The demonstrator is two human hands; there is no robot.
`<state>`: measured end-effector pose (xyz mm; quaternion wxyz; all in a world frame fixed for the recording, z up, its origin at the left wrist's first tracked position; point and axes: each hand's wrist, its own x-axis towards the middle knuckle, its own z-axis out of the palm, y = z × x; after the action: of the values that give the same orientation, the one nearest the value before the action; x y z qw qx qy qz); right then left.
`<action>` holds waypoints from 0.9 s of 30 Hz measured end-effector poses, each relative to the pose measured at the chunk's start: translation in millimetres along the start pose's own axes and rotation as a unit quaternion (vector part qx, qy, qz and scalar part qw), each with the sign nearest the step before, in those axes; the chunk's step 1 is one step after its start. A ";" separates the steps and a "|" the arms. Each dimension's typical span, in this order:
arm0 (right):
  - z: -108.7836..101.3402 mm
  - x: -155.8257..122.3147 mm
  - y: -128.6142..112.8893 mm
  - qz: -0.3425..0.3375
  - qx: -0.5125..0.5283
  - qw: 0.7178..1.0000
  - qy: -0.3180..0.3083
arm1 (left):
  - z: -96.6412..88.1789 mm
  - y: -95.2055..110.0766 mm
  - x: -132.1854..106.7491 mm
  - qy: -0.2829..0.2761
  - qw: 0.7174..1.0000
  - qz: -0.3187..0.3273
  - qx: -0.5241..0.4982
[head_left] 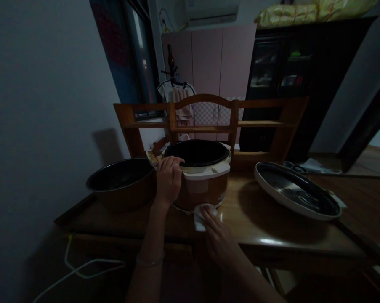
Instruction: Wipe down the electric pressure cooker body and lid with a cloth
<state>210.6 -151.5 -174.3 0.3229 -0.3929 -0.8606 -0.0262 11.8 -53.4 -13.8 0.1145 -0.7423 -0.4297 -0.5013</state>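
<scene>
A brown and white rice cooker body (205, 185) stands open on the wooden table (272, 227). My left hand (168, 179) grips its left rim, fingers curled over the edge. My right hand (219, 240) presses a small white cloth (201, 215) against the cooker's lower front, fingers closed on the cloth. The dark inner pot (122, 179) sits on the table to the left of the cooker. The cooker's lid (298, 195) lies tilted, inside up, to the right.
A wooden shelf rack (208, 124) stands behind the cooker. A white power cord (82, 267) hangs off the table's left front. A grey wall is close on the left. A dark cabinet (284, 75) and pink wardrobe stand at the back.
</scene>
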 end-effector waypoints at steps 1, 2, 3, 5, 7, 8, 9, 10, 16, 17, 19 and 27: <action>0.8 -1.9 -1.1 0.000 0.000 1.000 -0.004 | 0.1 -0.2 0.1 -0.001 1.000 0.000 0.000; 1.4 -3.9 -2.1 0.002 0.001 1.000 -0.007 | 0.0 -0.3 0.2 -0.002 1.000 0.000 0.000; 1.9 -6.0 -3.0 0.006 0.004 1.000 -0.009 | 0.0 -0.2 0.2 -0.004 1.000 -0.001 0.000; 1.5 -10.3 -3.9 0.025 0.016 1.000 -0.002 | -0.2 0.2 0.2 -0.006 1.000 -0.003 0.001; -2.4 -13.5 -2.5 0.070 0.038 0.996 0.027 | -0.2 0.7 0.0 -0.005 1.000 -0.004 0.004; -6.4 -14.4 -0.3 0.099 0.050 0.992 0.052 | 0.1 0.8 -0.1 -0.003 1.000 -0.003 0.004; -11.7 -14.7 3.1 0.131 0.064 0.986 0.081 | 0.4 0.8 -0.2 0.001 1.000 -0.002 0.004; -18.2 -14.2 7.8 0.163 0.081 0.977 0.113 | 0.9 0.7 -0.3 0.005 1.000 -0.001 0.003; -54.6 0.6 51.6 0.363 0.290 0.850 0.248 | 4.1 -1.1 -0.9 0.018 1.000 -0.001 -0.001; -55.6 4.1 57.5 0.390 0.325 0.823 0.255 | 4.3 -1.3 -1.1 0.017 1.000 -0.002 -0.001; -52.5 11.3 64.2 0.420 0.364 0.790 0.259 | 4.4 -1.4 -1.3 0.016 1.000 -0.003 0.000; -25.7 26.2 30.3 0.431 0.385 0.771 0.266 | 4.2 -1.7 -1.2 0.022 1.000 0.005 0.004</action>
<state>232.6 -121.0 -145.2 0.6408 -0.5429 -0.4182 0.3461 13.0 -50.5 -17.3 0.1291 -0.7326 -0.4251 -0.5156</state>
